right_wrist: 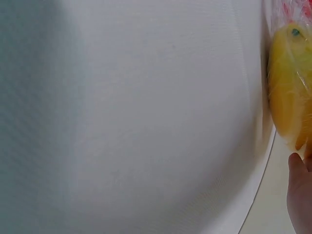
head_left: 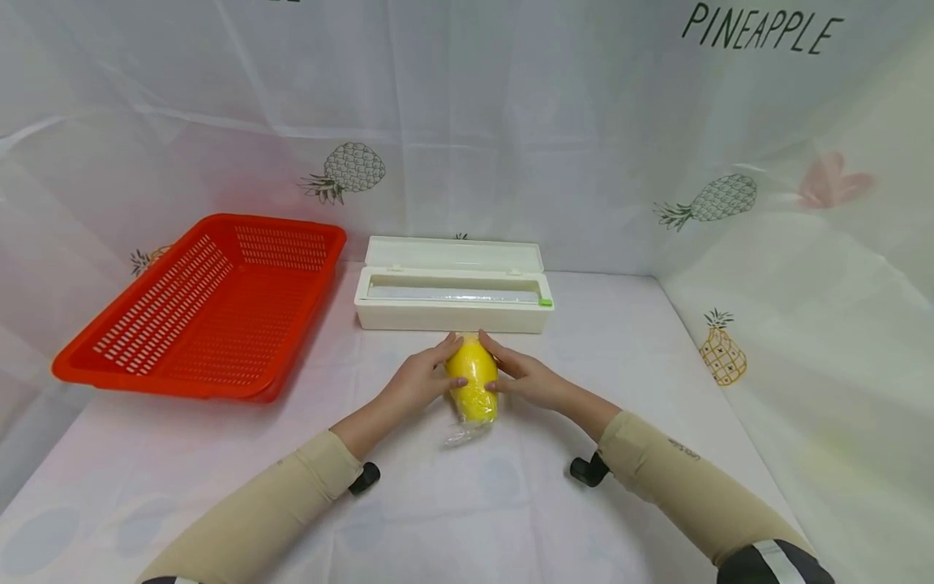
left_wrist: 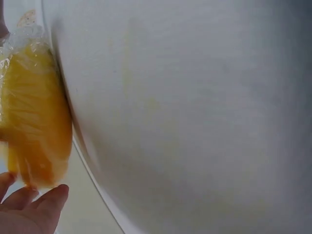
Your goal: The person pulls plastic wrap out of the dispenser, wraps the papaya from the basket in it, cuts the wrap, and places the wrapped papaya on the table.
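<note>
A yellow mango [head_left: 473, 369] wrapped in clear cling film lies on the cloth-covered table between my two hands. Its loose film tail [head_left: 465, 435] sticks out toward me. My left hand [head_left: 417, 377] grips the mango's left side with thumb and fingers, while my right hand [head_left: 538, 381] holds the other side the same way. In the left wrist view, fingertips [left_wrist: 56, 195] touch the far end of the wrapped mango [left_wrist: 36, 112]. The right wrist view shows part of the mango [right_wrist: 287, 83] with a small green spot and crumpled film at one end.
Behind the mango stands a white cling film dispenser [head_left: 452, 316], its lid raised and a film roll inside. An orange-red plastic basket [head_left: 295, 357] sits at the left. A white curtain with printed pineapples [head_left: 511, 178] encloses the back and sides.
</note>
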Available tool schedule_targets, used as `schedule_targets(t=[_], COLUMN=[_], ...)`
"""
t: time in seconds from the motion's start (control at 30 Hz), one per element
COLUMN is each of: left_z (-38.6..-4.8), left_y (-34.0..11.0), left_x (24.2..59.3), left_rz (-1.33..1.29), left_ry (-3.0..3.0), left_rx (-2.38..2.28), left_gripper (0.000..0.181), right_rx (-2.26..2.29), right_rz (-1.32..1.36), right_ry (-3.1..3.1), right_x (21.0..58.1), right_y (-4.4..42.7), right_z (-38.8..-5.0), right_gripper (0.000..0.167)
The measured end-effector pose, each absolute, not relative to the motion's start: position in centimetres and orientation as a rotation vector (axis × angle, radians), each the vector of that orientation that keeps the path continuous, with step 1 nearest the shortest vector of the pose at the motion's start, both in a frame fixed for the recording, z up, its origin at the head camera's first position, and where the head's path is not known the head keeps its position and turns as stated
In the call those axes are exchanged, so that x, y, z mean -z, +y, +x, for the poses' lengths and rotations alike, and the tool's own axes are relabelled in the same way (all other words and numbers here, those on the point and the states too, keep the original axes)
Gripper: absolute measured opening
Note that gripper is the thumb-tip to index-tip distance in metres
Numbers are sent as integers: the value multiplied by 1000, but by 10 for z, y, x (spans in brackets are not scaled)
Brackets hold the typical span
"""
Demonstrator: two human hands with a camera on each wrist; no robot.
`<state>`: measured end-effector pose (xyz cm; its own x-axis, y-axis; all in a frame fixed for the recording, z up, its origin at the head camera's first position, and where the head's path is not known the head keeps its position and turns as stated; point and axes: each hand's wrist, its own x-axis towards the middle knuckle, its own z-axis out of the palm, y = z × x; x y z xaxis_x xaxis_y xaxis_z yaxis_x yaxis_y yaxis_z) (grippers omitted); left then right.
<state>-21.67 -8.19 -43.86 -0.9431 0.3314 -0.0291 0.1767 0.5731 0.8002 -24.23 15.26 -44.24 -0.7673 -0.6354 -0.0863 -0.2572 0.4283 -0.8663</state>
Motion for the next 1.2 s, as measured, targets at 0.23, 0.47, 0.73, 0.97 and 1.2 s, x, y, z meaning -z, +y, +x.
schedule_targets(t=[0.23,0.47,0.73,0.97,1.2], left_z=[-211,-212,-229,-238,-234], left_y=[-81,-86,-93,-97,-97], left_x=[432,431,430,431,432], left_rz=[396,338,306,258,276], left_ry=[2785,2731,2679,2655,2713], left_rx=[-1228,-1416,-1564,-1562,-1464], left_gripper=[63,56,51,51,53], right_rx=[1362,1419,1506,1496,1476], right_rz=[-701,-630,-544,-457,-504], right_ry=[2291,2368,2438,2452,2584], right_x=[441,440,445,440,426], right_y=[152,143,126,119,123], right_z=[-238,-239,-248,-251,-244], right_gripper=[72,67,68,65,51])
